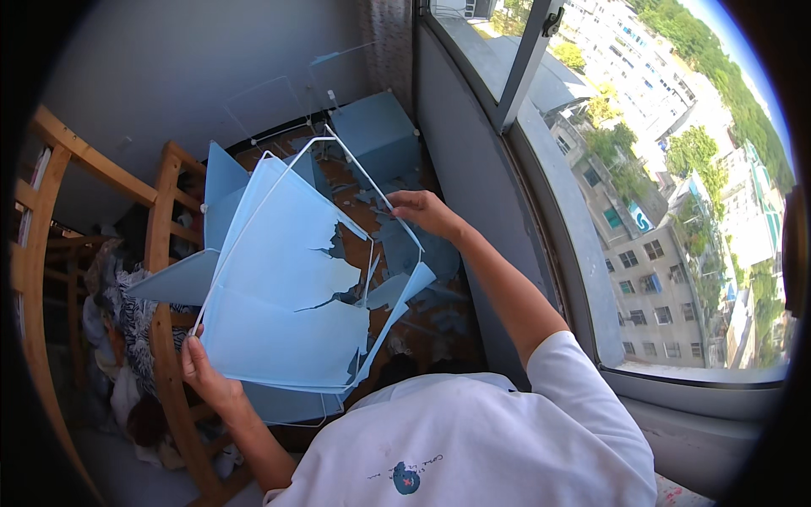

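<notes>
In front of me is a white wire frame [245, 221], tilted, with its bent corner pointing away. My left hand [211, 380] pinches its lower left side. On the far right side of the same frame, my right hand [427, 213] closes its fingers around the wire. Torn light blue plastic sheeting [270, 296] lies right beneath the frame, with jagged rips along its right side. Whether that sheeting is joined to the held frame I cannot tell. Other blue panels [177, 277] stick out on the left.
A pale blue box-shaped unit [376, 127] stands in the far corner. Blue scraps [439, 291] litter the brown floor. At left is a wooden bunk frame [160, 220] with heaped cloth [127, 338]. A window [515, 93] runs along the right wall, a curtain [389, 51] at its far end.
</notes>
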### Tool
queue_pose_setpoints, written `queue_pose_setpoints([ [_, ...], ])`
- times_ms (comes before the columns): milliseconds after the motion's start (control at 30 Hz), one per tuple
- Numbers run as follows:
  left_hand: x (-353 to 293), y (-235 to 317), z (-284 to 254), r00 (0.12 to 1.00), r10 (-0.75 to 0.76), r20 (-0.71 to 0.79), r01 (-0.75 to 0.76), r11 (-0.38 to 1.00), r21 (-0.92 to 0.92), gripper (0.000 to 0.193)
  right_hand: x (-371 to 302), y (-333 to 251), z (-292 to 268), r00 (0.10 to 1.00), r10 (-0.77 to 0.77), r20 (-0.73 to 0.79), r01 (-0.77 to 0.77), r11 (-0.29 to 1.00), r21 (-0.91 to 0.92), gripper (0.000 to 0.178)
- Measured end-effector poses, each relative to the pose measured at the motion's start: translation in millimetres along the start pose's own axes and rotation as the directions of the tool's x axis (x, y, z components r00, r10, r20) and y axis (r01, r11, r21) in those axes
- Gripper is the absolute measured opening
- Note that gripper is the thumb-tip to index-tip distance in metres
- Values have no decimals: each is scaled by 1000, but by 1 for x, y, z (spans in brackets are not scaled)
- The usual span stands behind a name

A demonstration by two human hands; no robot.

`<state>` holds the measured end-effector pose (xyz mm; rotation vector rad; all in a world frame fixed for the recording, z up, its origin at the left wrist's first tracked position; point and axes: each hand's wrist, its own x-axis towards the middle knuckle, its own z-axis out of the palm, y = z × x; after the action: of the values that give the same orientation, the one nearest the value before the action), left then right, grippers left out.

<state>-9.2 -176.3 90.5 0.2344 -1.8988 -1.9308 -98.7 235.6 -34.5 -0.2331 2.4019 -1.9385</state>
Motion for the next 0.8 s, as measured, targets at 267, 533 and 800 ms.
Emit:
queue_pose_setpoints([
  [267,-2,0,0,999,16,-31,-15,999,30,32,-16,-14,-1,979,198,39,-192,857,478,21],
  [533,0,-3,0,1000,17,4,-17,1000,19,34,-25,2,-10,964,177,198,-266,647,715,24],
  [800,0,-13,1,999,8,34,-6,998,-69,35,-12,17,-8,767,618,-172,-231,516,825,21],
])
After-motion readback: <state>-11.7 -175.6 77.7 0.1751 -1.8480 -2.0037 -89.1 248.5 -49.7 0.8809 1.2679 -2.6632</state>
